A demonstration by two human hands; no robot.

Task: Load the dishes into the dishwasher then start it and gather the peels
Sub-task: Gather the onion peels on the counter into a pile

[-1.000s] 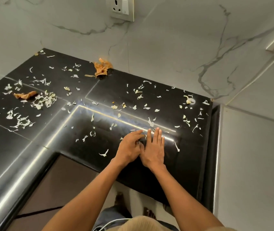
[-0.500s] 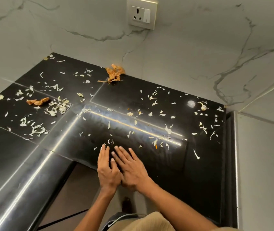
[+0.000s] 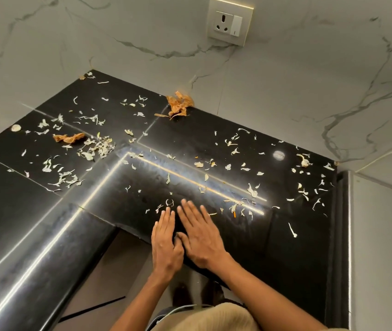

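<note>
- A black L-shaped countertop (image 3: 214,144) fills a corner between marble-veined walls; a wall socket (image 3: 231,21) sits high on the back wall; no dishwasher or dishes are in view
- The peels are strewn over most of the countertop: a crumpled orange-brown peel (image 3: 179,103) touches the back wall near the inner corner; a smaller brown peel (image 3: 68,137) lies toward the left edge; a dense patch of pale peels (image 3: 99,146) lies just beside it; thin pale scraps (image 3: 235,209) sit near the front edge, and more reach the right edge
- The left hand (image 3: 166,242) and right hand (image 3: 199,237) lie flat side by side at the front edge, fingers straight and spread, thumbs touching, gripping nothing; a few curled flakes (image 3: 169,203) lie just beyond the fingertips
- The step appears to be gathering the peels by sweeping with flat palms; to do it well, I would keep the palm edges pressed to the stone so thin flakes cannot slip under; draw far scraps inward from the walls into one heap; keep the heap back from the front edge so nothing falls to the floor; pick up the big brown pieces by pinching
</note>
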